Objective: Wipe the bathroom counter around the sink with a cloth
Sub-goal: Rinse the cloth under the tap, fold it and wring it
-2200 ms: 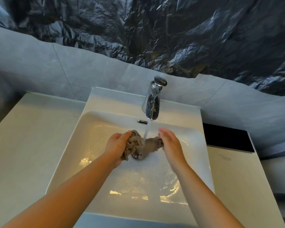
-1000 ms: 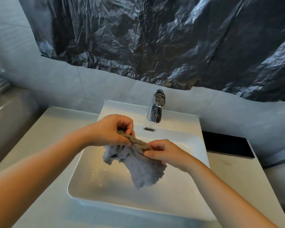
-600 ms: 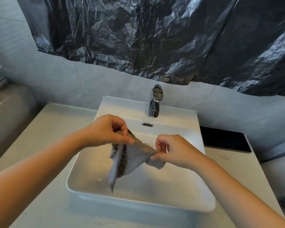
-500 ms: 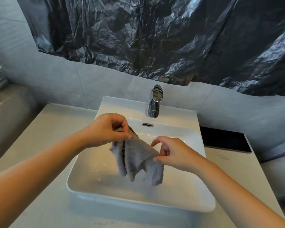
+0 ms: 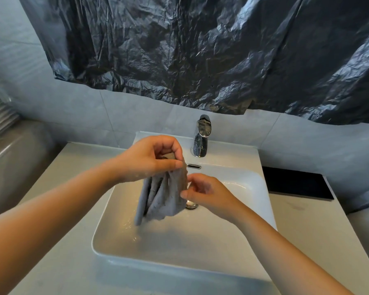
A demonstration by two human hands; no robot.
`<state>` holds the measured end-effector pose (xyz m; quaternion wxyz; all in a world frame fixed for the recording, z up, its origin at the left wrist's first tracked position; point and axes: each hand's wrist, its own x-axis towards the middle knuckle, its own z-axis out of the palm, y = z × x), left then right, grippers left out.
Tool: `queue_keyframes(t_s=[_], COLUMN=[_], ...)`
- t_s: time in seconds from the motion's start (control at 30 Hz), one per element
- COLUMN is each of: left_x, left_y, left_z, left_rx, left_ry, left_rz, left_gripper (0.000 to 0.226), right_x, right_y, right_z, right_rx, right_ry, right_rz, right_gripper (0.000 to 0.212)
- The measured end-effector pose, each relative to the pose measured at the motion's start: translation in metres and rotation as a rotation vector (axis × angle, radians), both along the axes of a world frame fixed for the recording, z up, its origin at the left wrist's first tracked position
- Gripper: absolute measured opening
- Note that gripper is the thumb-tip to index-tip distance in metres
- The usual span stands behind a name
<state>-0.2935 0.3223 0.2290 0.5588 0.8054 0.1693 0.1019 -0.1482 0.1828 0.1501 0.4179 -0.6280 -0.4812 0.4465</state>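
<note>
Vertically, the fuzzy grey cloth (image 5: 164,196) is hung over the glossy sink (image 5: 254,188), pinched atop by fingers of the left hand (image 5: 149,160); whether it is gripped by the right hand (image 5: 207,192) cannot be told.

The cloth (image 5: 162,196) is soft, fuzzy grey fabric. The sink (image 5: 232,155) is smooth, glossy white, and the tap (image 5: 200,143) at its 12 o'clock is mirror-bright metal. The counter (image 5: 311,235) looks matt. The plastic sheet (image 5: 200,50) beyond is crinkled, shiny black.
</note>
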Motion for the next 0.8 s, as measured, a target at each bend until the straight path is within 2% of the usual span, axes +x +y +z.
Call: queue_keyframes(t_s=[0.03,0.17,0.3,0.43,0.5,0.6,0.8], left_x=[-0.001,-0.010,-0.018,-0.026,-0.025,-0.015,-0.004], left_y=[0.003,0.019,0.029,0.046,0.052,0.054,0.057], left_z=[0.002,0.004,-0.002,-0.014,-0.019,-0.020,-0.003], left_rx=[0.021,0.133,0.168,0.201,0.194,0.340,0.461], left_ry=[-0.014,-0.007,0.027,0.046,0.048,0.066,0.025], left_rz=[0.028,0.097,0.138,0.242,0.278,0.292,0.382], left_gripper=[0.011,0.010,0.010,0.011,0.012,0.015,0.016], right_x=[-0.001,0.012,0.032,0.063,0.081,0.100,0.108], right_y=[0.000,-0.007,-0.023,-0.041,-0.046,-0.038,-0.031], right_z=[-0.001,0.000,-0.002,0.006,0.016,0.035,0.069], right_rx=[0.009,-0.010,-0.182,-0.232,-0.192,-0.078,0.119], right_ry=[-0.016,-0.079,-0.524,-0.597,-0.578,-0.717,-0.787], right_rz=[0.004,-0.019,0.106,0.013,-0.095,-0.254,-0.421], right_gripper=[0.007,0.026,0.029,0.023,0.023,0.016,0.009])
